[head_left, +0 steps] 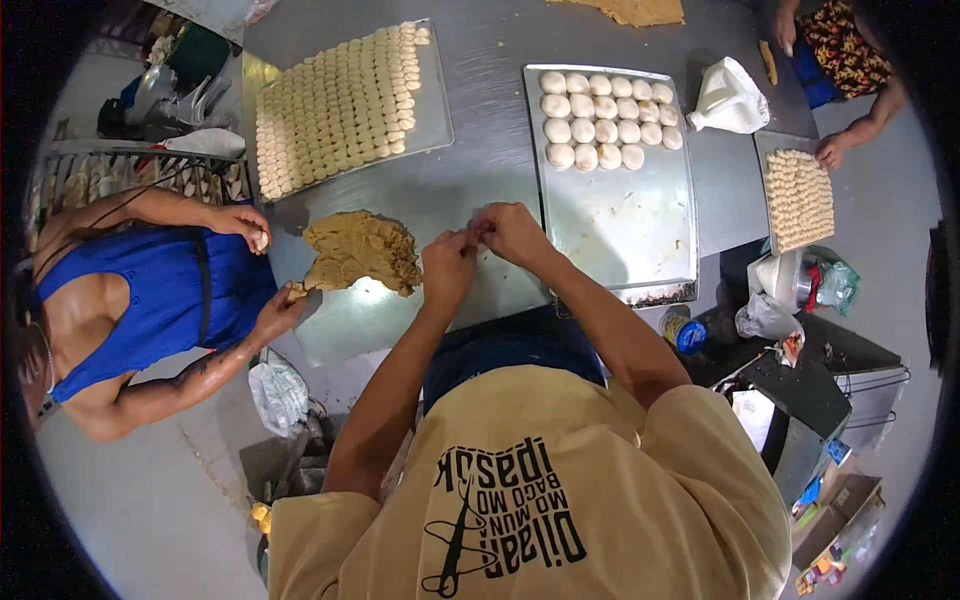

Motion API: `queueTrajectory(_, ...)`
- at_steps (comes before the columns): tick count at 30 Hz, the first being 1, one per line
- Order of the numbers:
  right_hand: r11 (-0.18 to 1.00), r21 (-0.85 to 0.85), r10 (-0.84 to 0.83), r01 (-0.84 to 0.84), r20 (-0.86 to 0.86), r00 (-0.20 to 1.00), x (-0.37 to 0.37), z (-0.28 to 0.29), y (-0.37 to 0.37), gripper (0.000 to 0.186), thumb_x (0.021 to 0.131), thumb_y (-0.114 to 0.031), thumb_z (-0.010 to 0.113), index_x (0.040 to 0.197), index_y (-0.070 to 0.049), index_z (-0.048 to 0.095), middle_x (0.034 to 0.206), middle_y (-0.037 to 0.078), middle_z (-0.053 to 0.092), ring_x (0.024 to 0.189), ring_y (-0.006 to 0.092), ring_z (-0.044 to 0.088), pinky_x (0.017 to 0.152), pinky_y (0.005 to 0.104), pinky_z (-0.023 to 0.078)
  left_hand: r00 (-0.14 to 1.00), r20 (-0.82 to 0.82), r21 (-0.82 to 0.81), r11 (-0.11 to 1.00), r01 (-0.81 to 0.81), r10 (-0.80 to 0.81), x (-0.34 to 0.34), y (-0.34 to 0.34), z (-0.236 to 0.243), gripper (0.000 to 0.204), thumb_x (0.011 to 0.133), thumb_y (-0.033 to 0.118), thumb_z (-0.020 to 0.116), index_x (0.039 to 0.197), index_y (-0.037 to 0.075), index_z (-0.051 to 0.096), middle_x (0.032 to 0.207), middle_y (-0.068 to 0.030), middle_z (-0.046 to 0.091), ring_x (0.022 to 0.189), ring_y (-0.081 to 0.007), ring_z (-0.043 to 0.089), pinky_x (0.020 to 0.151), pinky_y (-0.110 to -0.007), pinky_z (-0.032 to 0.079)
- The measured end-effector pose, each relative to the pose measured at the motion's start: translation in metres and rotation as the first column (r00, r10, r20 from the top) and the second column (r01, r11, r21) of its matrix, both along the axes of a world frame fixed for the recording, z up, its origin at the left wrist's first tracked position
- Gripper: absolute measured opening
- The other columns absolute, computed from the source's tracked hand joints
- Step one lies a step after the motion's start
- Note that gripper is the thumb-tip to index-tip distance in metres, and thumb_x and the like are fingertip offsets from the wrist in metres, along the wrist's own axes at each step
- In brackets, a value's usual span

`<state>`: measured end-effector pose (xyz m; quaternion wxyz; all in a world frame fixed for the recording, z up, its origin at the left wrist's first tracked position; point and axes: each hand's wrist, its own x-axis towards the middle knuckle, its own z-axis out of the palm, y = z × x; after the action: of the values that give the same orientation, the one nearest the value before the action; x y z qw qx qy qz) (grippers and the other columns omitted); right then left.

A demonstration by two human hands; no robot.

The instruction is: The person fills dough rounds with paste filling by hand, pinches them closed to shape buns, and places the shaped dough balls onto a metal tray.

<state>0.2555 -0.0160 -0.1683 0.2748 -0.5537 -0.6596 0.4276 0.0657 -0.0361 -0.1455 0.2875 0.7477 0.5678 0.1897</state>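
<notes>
My left hand (450, 265) and my right hand (508, 235) meet over the metal table (440, 190), fingertips pinched together. Whatever they hold, if anything, is hidden by the fingers. Just left of my left hand lies a crumbly brown mass (355, 250), like a paste filling. Right of my right hand, a large metal tray (620, 235) bears rows of round pale dough buns (605, 130) in its far half. At the left, a co-worker in a blue apron (150, 295) has a small dough ball (261, 240) in one hand and touches the brown mass with the other.
A tray (436, 110) packed with small dough pieces stands far left. A crumpled white bag (730, 97) lies right of the bun tray. Another person's hand (832, 150) touches a smaller tray of dough pieces (798, 200). A blue-lidded jar (685, 332) stands beyond the near right edge.
</notes>
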Motion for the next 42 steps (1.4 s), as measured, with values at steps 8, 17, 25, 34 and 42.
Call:
queueTrajectory(8, 0.991, 0.130, -0.010, 0.038, -0.212, 0.977, -0.009, 0.013, -0.029, 0.079, 0.088, -0.002, 0.072, 0.163, -0.011, 0.049, 0.123, 0.024, 0.076, 0.113, 0.0441, 0.072, 0.101, 0.0508, 0.058, 0.990, 0.140, -0.168, 0.986, -0.008, 0.032, -0.004, 0.025, -0.001, 0.027, 0.085, 0.002, 0.075, 0.112, 0.005, 0.082, 0.095, -0.0207, 0.079, 0.087, -0.0372, 0.078, 0.081, -0.047, 0.062)
queueTrajectory(17, 0.962, 0.253, -0.107, 0.102, 0.004, 0.994, -0.010, -0.017, -0.047, 0.079, 0.094, 0.000, 0.069, 0.168, -0.012, 0.043, 0.122, 0.024, 0.073, 0.099, 0.0433, 0.070, 0.091, 0.0498, 0.060, 0.992, 0.123, -0.021, 0.999, 0.026, -0.024, -0.004, -0.010, -0.005, 0.035, 0.092, 0.001, 0.072, 0.126, 0.005, 0.080, 0.117, -0.0192, 0.073, 0.103, -0.0382, 0.074, 0.089, -0.048, 0.060)
queueTrajectory(25, 0.927, -0.167, -0.347, 0.335, -0.048, 0.937, -0.011, 0.018, -0.008, 0.041, 0.093, -0.007, 0.079, 0.134, -0.003, 0.073, 0.104, 0.016, 0.079, 0.092, 0.0273, 0.078, 0.083, 0.0366, 0.062, 0.940, -0.249, 0.237, 0.927, 0.292, -0.232, -0.036, -0.012, 0.020, 0.050, 0.090, -0.001, 0.064, 0.135, 0.014, 0.078, 0.120, -0.0133, 0.066, 0.110, -0.0354, 0.063, 0.095, -0.048, 0.055)
queueTrajectory(34, 0.920, 0.392, -0.317, 0.028, 0.700, 0.639, -0.086, -0.013, 0.018, 0.079, 0.108, -0.055, 0.057, 0.169, -0.008, 0.040, 0.177, 0.017, 0.033, 0.166, 0.0452, 0.022, 0.133, 0.0646, 0.018, 0.992, 0.098, 0.152, 0.987, 0.059, -0.074, -0.117, -0.037, 0.035, 0.033, 0.092, -0.004, 0.068, 0.122, 0.005, 0.081, 0.113, -0.0181, 0.069, 0.105, -0.0379, 0.069, 0.091, -0.048, 0.056)
queueTrajectory(42, 0.957, 0.186, -0.266, 0.223, 0.249, 0.931, -0.025, -0.018, 0.001, 0.058, 0.117, -0.042, 0.044, 0.161, -0.004, 0.050, 0.168, 0.023, 0.048, 0.161, 0.0534, 0.029, 0.132, 0.0608, 0.025, 0.973, 0.229, -0.034, 0.999, -0.013, 0.021, -0.157, -0.058, 0.039, 0.016, 0.100, 0.003, 0.071, 0.113, -0.001, 0.079, 0.110, -0.0200, 0.071, 0.101, -0.0403, 0.072, 0.091, -0.046, 0.058)
